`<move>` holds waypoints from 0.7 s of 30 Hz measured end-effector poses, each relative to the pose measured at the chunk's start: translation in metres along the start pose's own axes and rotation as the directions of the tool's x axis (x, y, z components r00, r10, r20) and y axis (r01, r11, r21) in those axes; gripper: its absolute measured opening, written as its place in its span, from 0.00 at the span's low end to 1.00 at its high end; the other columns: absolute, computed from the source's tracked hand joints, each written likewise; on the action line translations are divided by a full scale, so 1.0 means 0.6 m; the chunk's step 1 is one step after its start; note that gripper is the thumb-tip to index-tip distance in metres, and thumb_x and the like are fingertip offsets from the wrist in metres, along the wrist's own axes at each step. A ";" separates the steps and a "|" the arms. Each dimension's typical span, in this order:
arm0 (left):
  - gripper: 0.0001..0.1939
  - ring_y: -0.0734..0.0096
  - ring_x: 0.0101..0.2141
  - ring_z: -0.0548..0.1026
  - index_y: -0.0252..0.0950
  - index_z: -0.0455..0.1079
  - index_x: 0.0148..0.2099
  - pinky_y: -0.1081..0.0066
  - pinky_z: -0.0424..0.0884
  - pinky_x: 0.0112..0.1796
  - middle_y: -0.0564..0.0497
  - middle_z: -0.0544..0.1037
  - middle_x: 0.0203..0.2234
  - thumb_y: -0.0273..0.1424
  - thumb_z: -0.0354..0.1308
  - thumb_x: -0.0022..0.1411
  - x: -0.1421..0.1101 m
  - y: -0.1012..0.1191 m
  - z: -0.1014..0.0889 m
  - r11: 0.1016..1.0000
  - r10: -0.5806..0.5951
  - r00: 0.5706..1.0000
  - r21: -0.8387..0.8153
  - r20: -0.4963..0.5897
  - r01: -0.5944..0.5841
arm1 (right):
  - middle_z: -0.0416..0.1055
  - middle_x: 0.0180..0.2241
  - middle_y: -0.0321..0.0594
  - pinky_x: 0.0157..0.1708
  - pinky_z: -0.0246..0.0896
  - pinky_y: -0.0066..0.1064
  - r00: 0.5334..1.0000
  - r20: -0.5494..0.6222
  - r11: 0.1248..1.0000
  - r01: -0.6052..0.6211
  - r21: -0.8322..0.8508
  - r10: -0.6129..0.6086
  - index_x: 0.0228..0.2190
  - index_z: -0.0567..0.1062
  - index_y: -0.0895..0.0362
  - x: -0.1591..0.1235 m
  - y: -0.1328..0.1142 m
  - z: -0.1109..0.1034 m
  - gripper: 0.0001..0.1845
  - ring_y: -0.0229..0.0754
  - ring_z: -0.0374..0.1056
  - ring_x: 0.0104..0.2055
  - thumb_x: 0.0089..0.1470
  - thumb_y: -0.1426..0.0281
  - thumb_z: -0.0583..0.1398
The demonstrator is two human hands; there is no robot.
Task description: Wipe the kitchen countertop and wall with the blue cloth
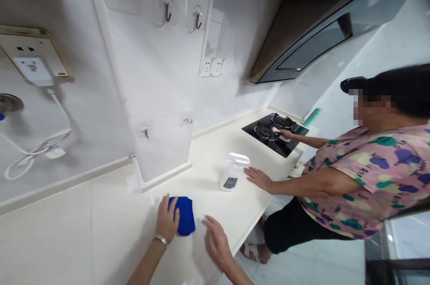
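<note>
A folded blue cloth (184,216) lies on the pale countertop. My left hand (167,219), with a metal band at its wrist, is at the cloth's left side, its fingers spread and their tips over the cloth's edge. To the right of the cloth, my right hand (217,241) is held by the counter's front edge, fingers stretched out and nothing in them. Farther along stands a clear spray bottle (230,176) with a white trigger head, apart from both my hands.
At right, another person (363,177) rests one hand by the bottle; the other holds a pale pink cloth on the black gas hob (273,135). A range hood (302,30) hangs above. A wall column (161,97) with hooks juts onto the countertop (60,240).
</note>
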State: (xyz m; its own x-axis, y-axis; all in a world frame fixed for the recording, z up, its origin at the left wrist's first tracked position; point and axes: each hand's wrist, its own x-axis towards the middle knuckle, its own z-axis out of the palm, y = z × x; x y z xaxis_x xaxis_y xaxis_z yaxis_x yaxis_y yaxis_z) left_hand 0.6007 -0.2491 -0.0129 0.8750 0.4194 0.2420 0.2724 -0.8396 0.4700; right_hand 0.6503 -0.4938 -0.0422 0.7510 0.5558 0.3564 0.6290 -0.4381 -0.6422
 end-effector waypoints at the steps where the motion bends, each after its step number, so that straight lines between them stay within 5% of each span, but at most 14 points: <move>1: 0.26 0.52 0.67 0.53 0.36 0.64 0.63 0.47 0.50 0.65 0.39 0.58 0.66 0.34 0.40 0.68 0.004 0.023 0.008 0.999 0.041 0.998 0.003 0.044 -0.041 | 0.68 0.58 0.45 0.61 0.63 0.47 0.999 -0.031 1.000 -0.016 -0.022 0.015 0.54 0.69 0.50 -0.010 0.016 -0.010 0.26 0.44 0.63 0.62 0.60 0.74 0.43; 4: 0.25 0.45 0.67 0.52 0.45 0.65 0.63 0.36 0.41 0.64 0.43 0.60 0.66 0.34 0.48 0.65 0.008 0.067 0.021 0.990 0.119 0.980 0.053 0.162 -0.129 | 0.70 0.56 0.45 0.59 0.65 0.50 0.994 -0.093 0.993 -0.061 -0.101 0.051 0.52 0.71 0.48 -0.029 0.053 -0.027 0.26 0.47 0.65 0.60 0.59 0.74 0.45; 8: 0.25 0.46 0.67 0.51 0.50 0.65 0.63 0.35 0.40 0.64 0.45 0.58 0.67 0.37 0.51 0.64 0.001 0.059 0.014 0.983 0.123 0.964 0.104 0.236 -0.151 | 0.71 0.54 0.45 0.57 0.67 0.50 0.993 -0.116 0.982 -0.054 -0.180 0.033 0.51 0.72 0.49 -0.040 0.071 -0.022 0.26 0.47 0.67 0.58 0.56 0.77 0.46; 11: 0.24 0.50 0.67 0.52 0.51 0.65 0.62 0.39 0.43 0.64 0.47 0.59 0.67 0.39 0.50 0.65 -0.006 0.010 -0.006 0.984 0.058 0.976 0.155 0.208 -0.092 | 0.70 0.55 0.46 0.58 0.66 0.52 0.990 -0.140 0.976 -0.046 -0.215 0.016 0.52 0.71 0.51 -0.044 0.069 -0.013 0.26 0.48 0.66 0.59 0.55 0.77 0.47; 14: 0.24 0.49 0.66 0.54 0.48 0.65 0.62 0.40 0.43 0.64 0.45 0.61 0.66 0.40 0.48 0.66 -0.008 -0.070 -0.044 0.952 -0.116 0.993 0.289 0.037 0.100 | 0.69 0.56 0.46 0.59 0.64 0.53 0.989 -0.144 0.976 -0.059 -0.209 0.029 0.53 0.69 0.51 -0.048 0.068 -0.009 0.25 0.49 0.65 0.59 0.55 0.77 0.48; 18: 0.24 0.51 0.67 0.52 0.47 0.63 0.64 0.43 0.41 0.65 0.44 0.58 0.67 0.41 0.45 0.68 0.011 -0.182 -0.121 0.883 -0.290 0.955 0.367 -0.062 0.292 | 0.69 0.55 0.46 0.58 0.64 0.55 0.991 -0.127 0.979 -0.059 -0.193 0.034 0.53 0.68 0.49 -0.054 0.074 -0.008 0.24 0.51 0.66 0.59 0.56 0.75 0.49; 21: 0.27 0.50 0.68 0.49 0.44 0.60 0.66 0.43 0.41 0.65 0.42 0.54 0.69 0.42 0.42 0.68 0.028 -0.224 -0.167 0.834 -0.447 0.893 0.340 -0.046 0.435 | 0.69 0.55 0.46 0.57 0.64 0.56 0.991 -0.129 0.981 -0.059 -0.186 0.035 0.53 0.68 0.48 -0.058 0.079 -0.005 0.23 0.52 0.66 0.58 0.57 0.73 0.49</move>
State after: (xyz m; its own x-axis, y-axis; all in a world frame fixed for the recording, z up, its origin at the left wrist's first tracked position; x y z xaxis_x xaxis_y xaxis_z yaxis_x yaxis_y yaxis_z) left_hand 0.5388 -0.0949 0.0133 0.6413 0.7659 0.0452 0.7437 -0.6350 0.2089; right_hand 0.6548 -0.5363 -0.0830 0.7922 0.4441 0.4186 0.6101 -0.5941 -0.5242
